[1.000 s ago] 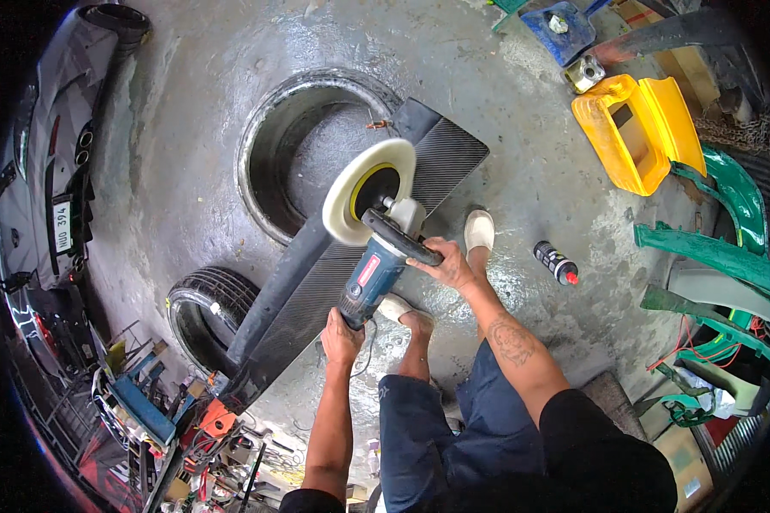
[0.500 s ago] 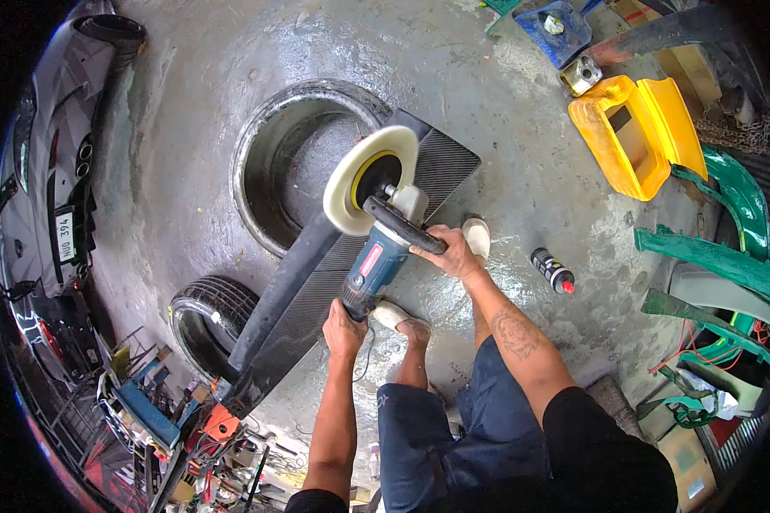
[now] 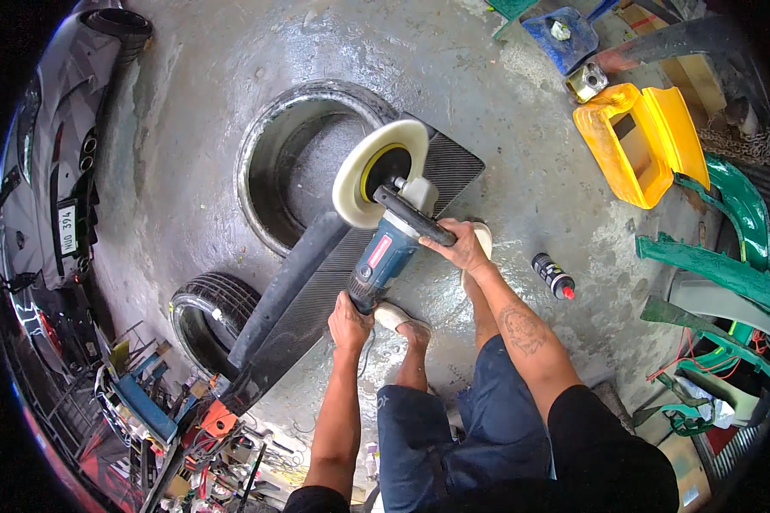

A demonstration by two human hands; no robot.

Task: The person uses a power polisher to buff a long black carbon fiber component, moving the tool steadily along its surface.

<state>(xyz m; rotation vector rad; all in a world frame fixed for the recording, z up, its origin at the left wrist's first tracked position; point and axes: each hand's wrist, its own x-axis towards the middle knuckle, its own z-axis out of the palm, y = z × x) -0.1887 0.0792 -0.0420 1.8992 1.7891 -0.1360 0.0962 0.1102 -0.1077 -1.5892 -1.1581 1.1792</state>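
Both hands hold a blue-grey electric polisher (image 3: pixel 388 250) with a big off-white buffing pad (image 3: pixel 348 190) on its head. My left hand (image 3: pixel 349 322) wraps round the rear of the body. Around the black front handle, my right hand (image 3: pixel 459 245) is closed. Beneath the machine lies a long dark carbon-look panel (image 3: pixel 312 303), slanting from lower left to upper right. It rests across a large tire (image 3: pixel 246 184) and a smaller treaded tire (image 3: pixel 188 321). The pad covers part of the panel; whether they touch I cannot tell.
A black bottle with a red tip (image 3: pixel 553 275) lies at my right. Beyond it are a yellow plastic part (image 3: pixel 637 162), a blue dustpan (image 3: pixel 560 38) and green body panels (image 3: pixel 710 269). Cars (image 3: pixel 64 179) stand along the left. Tools and clutter (image 3: pixel 214 445) fill the lower left.
The polisher has shifted slightly to the right along the panel, both hands moving with it. My right foot has stepped a little nearer.
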